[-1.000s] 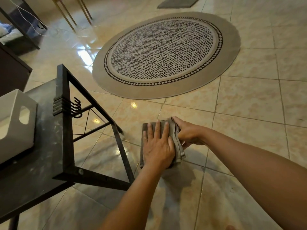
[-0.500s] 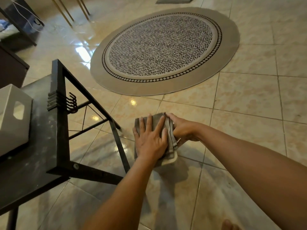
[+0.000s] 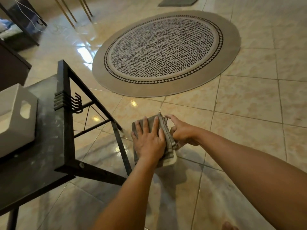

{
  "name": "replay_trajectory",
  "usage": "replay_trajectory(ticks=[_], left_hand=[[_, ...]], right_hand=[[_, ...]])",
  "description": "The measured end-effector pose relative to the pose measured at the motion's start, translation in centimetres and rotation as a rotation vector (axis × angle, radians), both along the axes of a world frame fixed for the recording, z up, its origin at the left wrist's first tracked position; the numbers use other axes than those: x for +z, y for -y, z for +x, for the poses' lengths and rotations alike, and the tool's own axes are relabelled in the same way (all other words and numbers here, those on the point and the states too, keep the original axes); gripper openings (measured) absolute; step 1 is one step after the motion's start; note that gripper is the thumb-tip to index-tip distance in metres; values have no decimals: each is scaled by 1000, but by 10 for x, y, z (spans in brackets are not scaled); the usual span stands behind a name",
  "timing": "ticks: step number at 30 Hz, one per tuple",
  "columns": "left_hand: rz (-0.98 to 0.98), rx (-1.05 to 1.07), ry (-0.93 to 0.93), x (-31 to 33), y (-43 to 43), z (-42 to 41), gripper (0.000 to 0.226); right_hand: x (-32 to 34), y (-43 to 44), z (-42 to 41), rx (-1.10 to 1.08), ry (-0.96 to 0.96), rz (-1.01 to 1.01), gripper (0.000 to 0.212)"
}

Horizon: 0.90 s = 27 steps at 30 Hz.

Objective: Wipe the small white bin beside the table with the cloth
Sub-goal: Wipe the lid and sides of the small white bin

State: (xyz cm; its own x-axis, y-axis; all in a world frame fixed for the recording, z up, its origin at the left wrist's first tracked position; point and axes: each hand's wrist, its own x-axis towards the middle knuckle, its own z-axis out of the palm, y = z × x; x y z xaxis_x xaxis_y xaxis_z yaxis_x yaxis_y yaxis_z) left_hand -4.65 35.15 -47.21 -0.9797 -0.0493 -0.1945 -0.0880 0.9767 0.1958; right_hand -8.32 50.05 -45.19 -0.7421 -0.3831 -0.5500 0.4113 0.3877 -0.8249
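A folded grey cloth (image 3: 166, 133) is held low over the tiled floor, just right of the black table (image 3: 49, 146). My left hand (image 3: 149, 141) lies flat on top of it with the fingers spread. My right hand (image 3: 182, 133) grips the cloth's right edge, where its folded layers show. A pale white corner (image 3: 170, 161) sticks out under the cloth's near end; I cannot tell whether it is the bin or the cloth's underside. A white bin with a handle cut-out (image 3: 16, 120) stands on the table at the far left.
The table's black metal frame and leg (image 3: 119, 138) run close to the left of my hands, with a row of hooks (image 3: 74, 103) on its side. A round patterned rug (image 3: 166, 52) lies further out. Dark furniture (image 3: 11, 68) stands at the left.
The pale corner has come into sight below the cloth. My right hand has shifted along the cloth's right edge, its fingers now more spread. Both hands stay in about the same place.
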Motion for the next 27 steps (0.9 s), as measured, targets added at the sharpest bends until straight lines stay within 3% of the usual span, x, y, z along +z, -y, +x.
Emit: replay_trajectory(ticks=[6,9,13,16,20,23,27], left_hand=[[25,-4,-73,-5,-25,67,60],[20,10,-116,-14,-24,60,59],[5,-153,-164,-19,1,40,59],[-10,-339,-141,-15,14,31,56],[-28,-484,-130,-11,18,26,55],[-37,-533,-130,-9,20,22,54],[-60,-512,-103,-8,26,17,55]], right_hand=[[-11,-1,-6,-141,-62,-2,105],[-13,-2,-4,-167,-78,19,108],[-4,-18,0,-163,75,11,113],[6,-37,-14,-129,-104,248,85],[13,-47,-36,-179,-340,318,42],[9,-46,-38,-66,-368,355,36],[3,-56,-34,-25,-331,329,45]])
